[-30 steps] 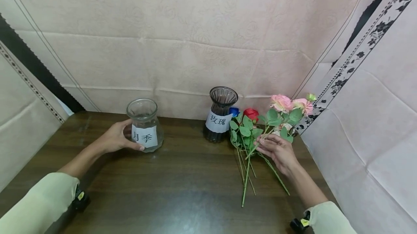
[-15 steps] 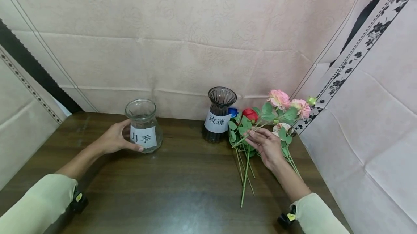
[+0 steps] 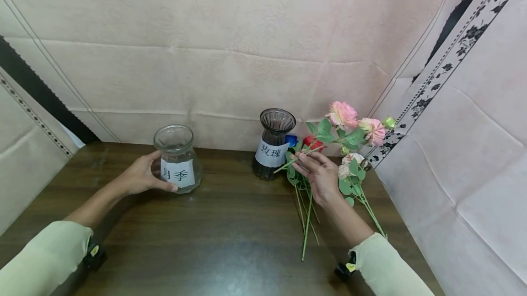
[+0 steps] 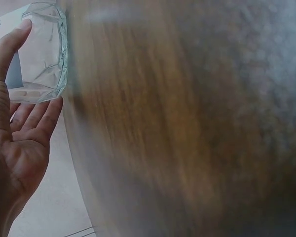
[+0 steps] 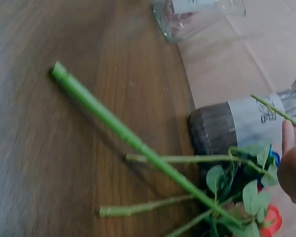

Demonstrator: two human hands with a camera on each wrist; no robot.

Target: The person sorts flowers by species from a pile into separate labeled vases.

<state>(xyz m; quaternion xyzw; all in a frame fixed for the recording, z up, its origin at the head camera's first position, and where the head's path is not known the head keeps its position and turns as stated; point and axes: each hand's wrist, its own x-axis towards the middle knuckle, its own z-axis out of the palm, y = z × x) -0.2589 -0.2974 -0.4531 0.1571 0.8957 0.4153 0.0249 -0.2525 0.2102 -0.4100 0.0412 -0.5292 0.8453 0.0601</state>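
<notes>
My left hand (image 3: 142, 174) grips a clear glass vase (image 3: 196, 172) standing on the table, its thumb across the front near a white label reading 月季; in the left wrist view the fingers (image 4: 37, 116) curl behind the glass. My right hand (image 3: 323, 177) pinches the green stem of a pink flower spray (image 3: 343, 114), two blooms and a bud, held up with the stem's end pointing left. That cut end (image 3: 282, 167) passes before a dark glass vase (image 3: 276, 124) labelled 玫瑰. Behind the right hand lie a red rose (image 3: 311, 141) and a blue flower (image 3: 291, 140), partly hidden.
A pale pink flower (image 3: 352, 158) lies right of the right forearm, its stems toward the table's right edge. Loose green stems (image 3: 307, 227) extend toward the front of the wooden table (image 3: 214, 241). Pale cloth walls (image 3: 230, 35) stand behind and at both sides.
My right hand has lifted the pink spray off the other flowers and carried it left, toward the dark vase. The pale flower stays behind. My left hand keeps its hold on the clear vase.
</notes>
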